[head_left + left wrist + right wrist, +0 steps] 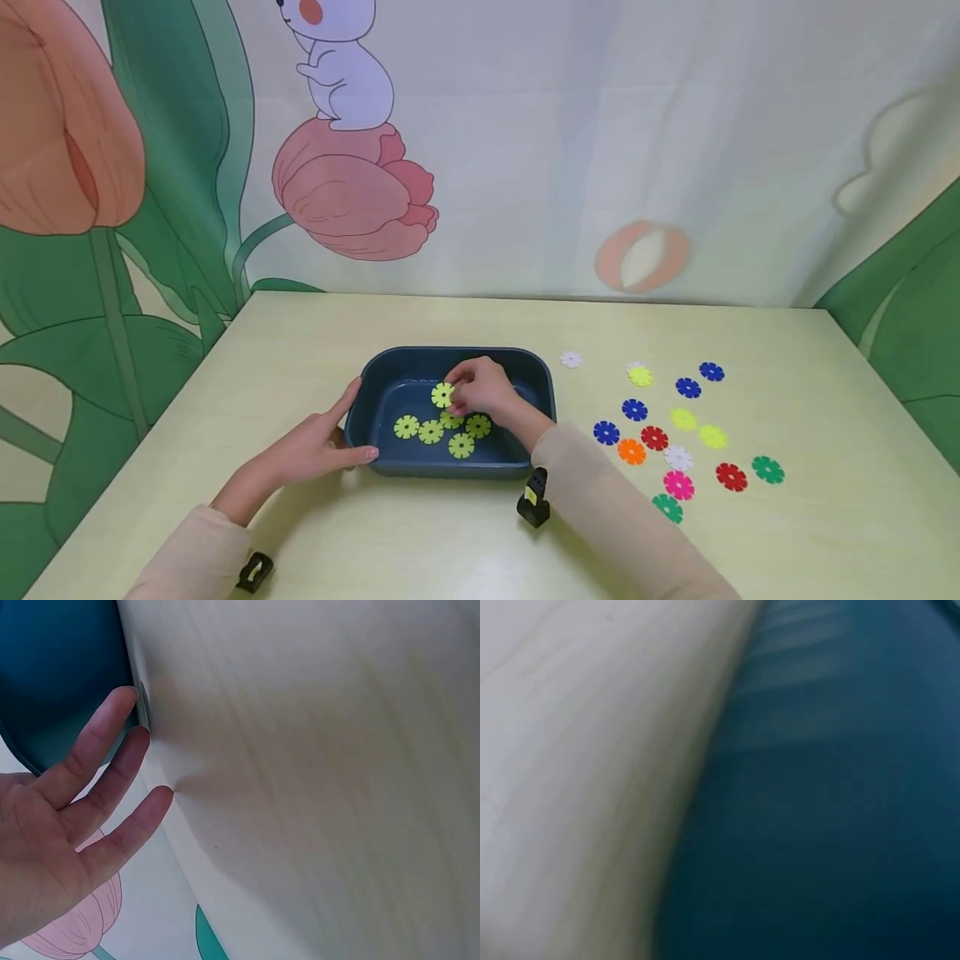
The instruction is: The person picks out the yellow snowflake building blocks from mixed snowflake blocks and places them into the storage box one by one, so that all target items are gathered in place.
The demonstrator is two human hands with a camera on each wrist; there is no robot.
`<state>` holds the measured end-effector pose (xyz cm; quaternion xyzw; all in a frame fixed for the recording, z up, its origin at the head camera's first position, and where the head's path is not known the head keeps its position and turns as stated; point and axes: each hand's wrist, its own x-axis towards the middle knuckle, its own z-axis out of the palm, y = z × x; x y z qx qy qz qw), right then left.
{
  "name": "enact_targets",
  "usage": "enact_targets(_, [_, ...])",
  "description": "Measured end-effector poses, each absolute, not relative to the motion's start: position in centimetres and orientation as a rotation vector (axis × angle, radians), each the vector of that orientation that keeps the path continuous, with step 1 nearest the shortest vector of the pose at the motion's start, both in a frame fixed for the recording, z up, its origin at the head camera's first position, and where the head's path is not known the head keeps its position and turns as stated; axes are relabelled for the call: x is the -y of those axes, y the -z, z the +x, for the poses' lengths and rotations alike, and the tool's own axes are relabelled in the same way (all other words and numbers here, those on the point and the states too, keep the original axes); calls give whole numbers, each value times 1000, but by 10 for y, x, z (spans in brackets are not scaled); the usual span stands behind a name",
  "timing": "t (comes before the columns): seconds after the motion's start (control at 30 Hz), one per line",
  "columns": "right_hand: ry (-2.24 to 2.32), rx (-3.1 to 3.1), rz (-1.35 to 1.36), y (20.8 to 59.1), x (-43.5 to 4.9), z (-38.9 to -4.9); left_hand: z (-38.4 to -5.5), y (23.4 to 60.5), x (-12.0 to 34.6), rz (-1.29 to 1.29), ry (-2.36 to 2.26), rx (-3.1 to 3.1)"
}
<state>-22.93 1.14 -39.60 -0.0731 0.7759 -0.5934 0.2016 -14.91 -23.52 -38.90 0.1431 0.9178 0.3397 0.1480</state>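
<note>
A dark blue rectangular tray stands on the table. My left hand is at its left end, thumb near the front corner and fingers along the outer side. The left wrist view shows those fingers extended and spread beside the blue wall. Inside the tray my right hand pinches a yellow-green snowflake disc at its edge. Below it several matching discs lie on the tray floor, one partly behind the fingers. The right wrist view shows only the blurred tray wall and tabletop; the hand is out of sight there.
Loose snowflake discs lie right of the tray: blue, red, green, orange, pink, white and yellow. A printed curtain hangs behind the table's back edge.
</note>
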Motion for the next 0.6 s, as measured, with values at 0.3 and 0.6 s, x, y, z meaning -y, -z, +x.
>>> enact_targets(0.3, [1611, -2160, -245, 399, -3, -225, -148, 386, 237, 391, -974, -2635])
enact_targets(0.6, [1498, -2278, -306, 400, -8, -225, -149, 387, 235, 406, -978, -2631])
